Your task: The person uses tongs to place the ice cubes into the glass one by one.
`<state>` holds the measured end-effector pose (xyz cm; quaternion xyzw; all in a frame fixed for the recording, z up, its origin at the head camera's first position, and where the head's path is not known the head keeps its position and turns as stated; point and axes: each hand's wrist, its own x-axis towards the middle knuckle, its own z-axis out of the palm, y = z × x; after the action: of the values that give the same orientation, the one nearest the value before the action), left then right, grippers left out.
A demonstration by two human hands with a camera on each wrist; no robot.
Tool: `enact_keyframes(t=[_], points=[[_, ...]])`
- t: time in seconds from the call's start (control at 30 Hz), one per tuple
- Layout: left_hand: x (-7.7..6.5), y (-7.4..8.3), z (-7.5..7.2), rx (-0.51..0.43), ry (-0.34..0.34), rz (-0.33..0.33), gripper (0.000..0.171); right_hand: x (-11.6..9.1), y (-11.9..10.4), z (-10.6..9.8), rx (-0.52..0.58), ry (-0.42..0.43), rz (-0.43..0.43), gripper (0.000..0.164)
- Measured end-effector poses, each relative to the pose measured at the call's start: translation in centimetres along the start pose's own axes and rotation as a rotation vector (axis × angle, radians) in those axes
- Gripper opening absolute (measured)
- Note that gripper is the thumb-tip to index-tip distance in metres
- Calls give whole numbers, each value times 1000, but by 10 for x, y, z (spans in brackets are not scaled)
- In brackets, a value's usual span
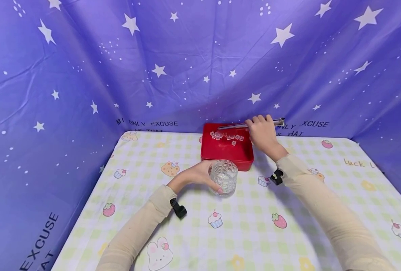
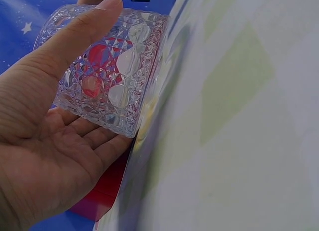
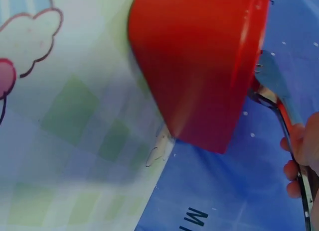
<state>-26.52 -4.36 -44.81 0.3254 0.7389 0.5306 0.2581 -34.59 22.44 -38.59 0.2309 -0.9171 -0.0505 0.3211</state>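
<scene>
— Holding what in the left hand (image 1: 200,174)?
— Gripping a clear faceted glass tumbler (image 1: 225,178) with fingers curved wide, just beside the near wall of a red rectangular box (image 1: 221,152).
— And in the right hand (image 1: 263,132)?
— Clasping silver metal tongs (image 1: 235,126) with curled fingers at the box's far right, near small clear cubes (image 1: 216,135).
— Room?
— Ample left and near, over green-checked cloth (image 1: 251,241); tight far, by purple star-printed fabric (image 1: 187,45).
</scene>
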Motion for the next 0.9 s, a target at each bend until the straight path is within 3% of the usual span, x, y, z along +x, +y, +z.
enact_keyframes(t=[0.2,0.37,0.7,0.9], points=[[0,-1,-1,1,5,-2,87,4,7,-6,77,199,53,16],[0,0,-1,23,12,-20,89,10,11,-23,158,287,135,18],[-1,0,-1,12,11,-24,86,13,14,-59,362,286,254,12],[0,-1,-1,15,6,-27,86,8,12,-75,449,300,244,17]])
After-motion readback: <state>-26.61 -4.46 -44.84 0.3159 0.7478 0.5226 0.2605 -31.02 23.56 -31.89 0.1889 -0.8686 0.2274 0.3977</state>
